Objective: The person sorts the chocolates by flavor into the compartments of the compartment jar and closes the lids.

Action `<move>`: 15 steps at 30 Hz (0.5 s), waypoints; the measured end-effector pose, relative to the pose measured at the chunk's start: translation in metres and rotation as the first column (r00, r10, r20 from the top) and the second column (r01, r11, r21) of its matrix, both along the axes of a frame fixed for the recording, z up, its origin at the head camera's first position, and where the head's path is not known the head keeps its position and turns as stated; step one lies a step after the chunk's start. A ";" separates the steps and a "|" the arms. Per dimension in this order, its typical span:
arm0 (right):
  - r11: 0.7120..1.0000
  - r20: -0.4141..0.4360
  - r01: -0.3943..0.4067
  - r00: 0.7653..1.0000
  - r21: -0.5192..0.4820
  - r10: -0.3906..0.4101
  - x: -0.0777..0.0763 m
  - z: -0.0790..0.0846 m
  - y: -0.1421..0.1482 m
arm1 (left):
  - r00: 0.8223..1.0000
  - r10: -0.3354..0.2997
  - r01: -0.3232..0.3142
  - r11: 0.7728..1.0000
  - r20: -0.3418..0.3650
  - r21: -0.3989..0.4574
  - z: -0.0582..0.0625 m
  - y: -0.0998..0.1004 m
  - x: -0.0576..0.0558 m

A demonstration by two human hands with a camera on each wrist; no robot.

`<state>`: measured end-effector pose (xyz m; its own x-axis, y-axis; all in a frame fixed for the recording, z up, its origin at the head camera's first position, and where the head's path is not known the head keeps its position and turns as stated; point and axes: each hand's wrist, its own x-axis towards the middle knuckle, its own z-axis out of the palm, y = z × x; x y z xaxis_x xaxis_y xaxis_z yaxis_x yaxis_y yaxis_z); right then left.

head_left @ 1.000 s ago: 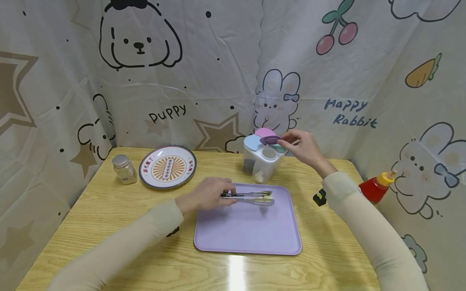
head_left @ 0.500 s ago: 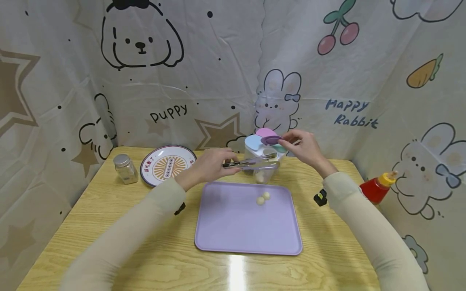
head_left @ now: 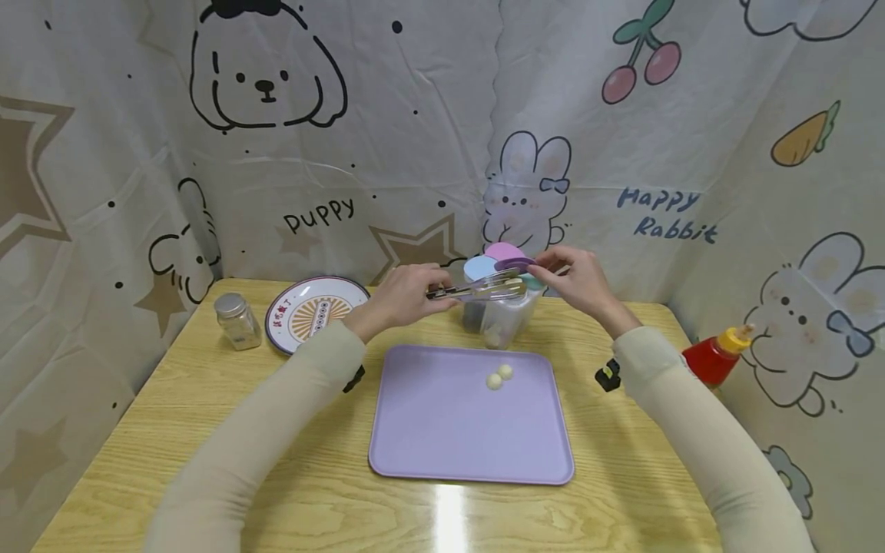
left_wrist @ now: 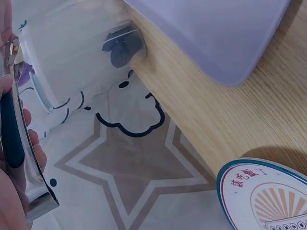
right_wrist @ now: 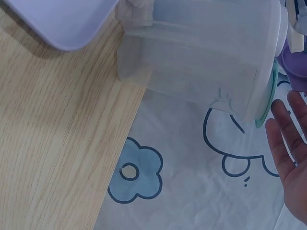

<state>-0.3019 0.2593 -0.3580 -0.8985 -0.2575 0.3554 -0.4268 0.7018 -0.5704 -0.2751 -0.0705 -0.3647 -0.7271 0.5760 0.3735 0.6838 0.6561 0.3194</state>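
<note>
My left hand (head_left: 409, 296) grips metal tongs (head_left: 477, 290), whose tips are over the top of a clear container (head_left: 499, 329) at the back of the table. The tongs' dark handle inlay (left_wrist: 12, 132) shows in the left wrist view. With its fingers, my right hand (head_left: 579, 283) pinches a raised purple lid (head_left: 510, 263) on that container. The other lids are blue (head_left: 478, 269), pink and green. Whether the tongs' tips hold anything is hard to tell. Two small pale balls (head_left: 494, 381) lie on a purple tray (head_left: 470, 438) in front.
A white patterned plate (head_left: 318, 315) and a glass jar (head_left: 237, 321) with a metal cap stand at the back left. To the right is a red squeeze bottle (head_left: 712, 359) with a yellow cap. A printed cloth backdrop (head_left: 415, 153) surrounds the wooden table.
My left hand has lifted the tongs off the tray and carried them up and back to the container, leaving two pale balls on the tray. My right hand stays at the purple lid.
</note>
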 end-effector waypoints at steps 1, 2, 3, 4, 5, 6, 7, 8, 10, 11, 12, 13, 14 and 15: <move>1.000 0.001 0.001 1.000 0.000 -0.001 0.000 0.000 0.000 | 1.000 0.003 -0.003 1.000 0.007 -0.003 0.000 0.000 0.000; 1.000 0.002 0.001 1.000 -0.001 -0.001 0.000 -0.001 0.000 | 1.000 0.005 -0.005 1.000 0.013 -0.005 0.000 0.000 -0.001; 1.000 0.001 0.001 1.000 -0.001 -0.001 0.000 -0.001 0.000 | 1.000 0.007 -0.007 1.000 0.020 -0.007 0.000 0.000 -0.001; 1.000 0.001 0.002 1.000 -0.001 -0.002 -0.001 -0.001 0.000 | 1.000 0.011 -0.010 1.000 0.028 -0.009 0.001 0.000 -0.001; 1.000 0.001 0.002 1.000 -0.002 -0.002 -0.001 -0.001 0.001 | 0.999 0.013 -0.013 1.000 0.035 -0.010 0.001 0.001 0.000; 1.000 0.001 0.003 1.000 -0.003 -0.003 -0.002 -0.002 0.001 | 0.999 0.016 -0.016 1.000 0.040 -0.011 0.002 0.001 0.000; 1.000 0.000 0.002 1.000 -0.004 -0.002 -0.002 -0.002 0.001 | 0.999 0.019 -0.018 1.000 0.046 -0.013 0.002 0.001 -0.001; 1.000 0.000 0.000 1.000 -0.005 0.000 -0.001 -0.001 0.001 | 0.999 0.021 -0.020 1.000 0.047 -0.015 0.002 0.000 -0.001; 1.000 -0.001 -0.001 1.000 -0.007 0.001 -0.001 -0.001 0.000 | 0.998 0.027 -0.027 0.999 0.047 -0.020 0.002 -0.001 -0.001; 1.000 -0.002 0.000 1.000 -0.009 0.000 -0.001 -0.001 0.000 | 0.999 0.030 -0.029 0.999 0.045 -0.022 0.001 -0.002 -0.001; 1.000 -0.002 0.000 1.000 -0.010 0.000 -0.001 -0.001 0.000 | 0.998 0.033 -0.032 0.999 0.045 -0.023 0.001 -0.003 -0.001; 1.000 -0.003 0.000 1.000 -0.011 0.000 -0.001 -0.001 0.000 | 0.998 0.036 -0.035 0.999 0.044 -0.024 0.000 -0.004 -0.001; 1.000 -0.003 0.001 1.000 -0.015 -0.001 -0.001 -0.001 0.000 | 0.998 0.039 -0.038 0.999 0.042 -0.023 0.000 -0.005 -0.001; 1.000 -0.001 0.003 1.000 -0.018 -0.003 -0.002 -0.001 0.000 | 0.998 0.044 -0.043 0.999 0.040 -0.023 -0.001 -0.007 -0.001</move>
<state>-0.3034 0.2590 -0.3591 -0.8989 -0.2483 0.3610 -0.4252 0.6930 -0.5822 -0.2758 -0.0774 -0.3661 -0.7659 0.5516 0.3303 0.6413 0.6920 0.3314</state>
